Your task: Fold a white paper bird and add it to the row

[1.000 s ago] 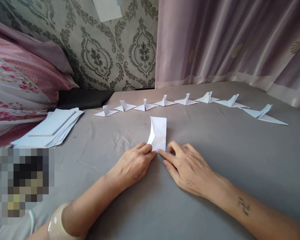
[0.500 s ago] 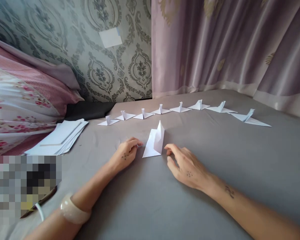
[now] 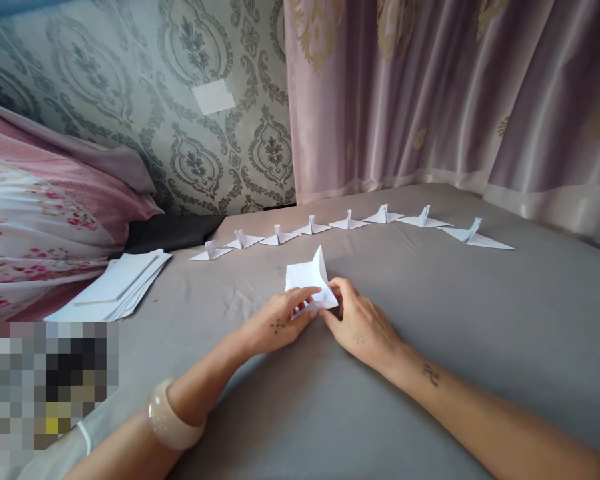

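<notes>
A sheet of white folded paper (image 3: 304, 275) stands in front of me with one pointed corner up. My left hand (image 3: 285, 319) has its fingers over the paper's near left side, with the thumb along its lower edge. On the other side, my right hand (image 3: 363, 327) pinches the lower right corner between thumb and fingers. Behind it, several folded white paper figures (image 3: 349, 221) stand in a curved row on the grey sheet (image 3: 430, 333).
At left lies a stack of white paper (image 3: 110, 287) beside a black item (image 3: 170, 231). Floral fabric (image 3: 45, 213) hangs at the far left. A pink curtain (image 3: 380, 100) and patterned wall (image 3: 195, 153) close off the back.
Both hands have come in to the folded paper and now hold it, the left moving right. The paper has turned and tilted. The whole view has shifted slightly.
</notes>
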The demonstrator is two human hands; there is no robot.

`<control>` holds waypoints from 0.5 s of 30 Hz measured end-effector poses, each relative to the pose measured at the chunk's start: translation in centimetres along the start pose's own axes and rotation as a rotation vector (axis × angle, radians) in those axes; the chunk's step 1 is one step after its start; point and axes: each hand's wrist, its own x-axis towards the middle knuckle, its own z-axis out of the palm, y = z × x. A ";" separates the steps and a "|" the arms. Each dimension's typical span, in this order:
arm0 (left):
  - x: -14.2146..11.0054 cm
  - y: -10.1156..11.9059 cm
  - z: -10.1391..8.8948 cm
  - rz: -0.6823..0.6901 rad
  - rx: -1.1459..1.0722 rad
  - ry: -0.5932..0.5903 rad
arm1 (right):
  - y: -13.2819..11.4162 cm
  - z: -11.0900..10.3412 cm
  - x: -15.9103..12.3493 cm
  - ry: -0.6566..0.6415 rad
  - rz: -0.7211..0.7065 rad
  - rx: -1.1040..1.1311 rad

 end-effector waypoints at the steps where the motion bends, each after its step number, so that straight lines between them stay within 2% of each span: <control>1: -0.1 0.6 -0.2 -0.039 -0.064 -0.015 | 0.1 -0.1 0.1 0.001 0.030 0.017; 4: -0.6 1.4 -1.1 -0.074 -0.228 -0.077 | 1.0 -0.1 0.7 0.016 0.113 0.093; 6: -1.1 1.2 -1.5 -0.057 -0.195 -0.107 | 1.7 0.0 1.1 0.026 0.144 0.170; 8: -1.6 0.5 -1.6 0.007 -0.022 -0.095 | 2.5 0.2 1.6 0.021 0.148 0.279; 11: -1.9 -0.9 -1.2 0.180 0.282 -0.039 | 3.4 0.5 2.5 -0.008 0.129 0.450; 15: -1.5 -1.5 -0.4 0.315 0.507 0.000 | 3.9 0.5 3.5 -0.028 0.136 0.598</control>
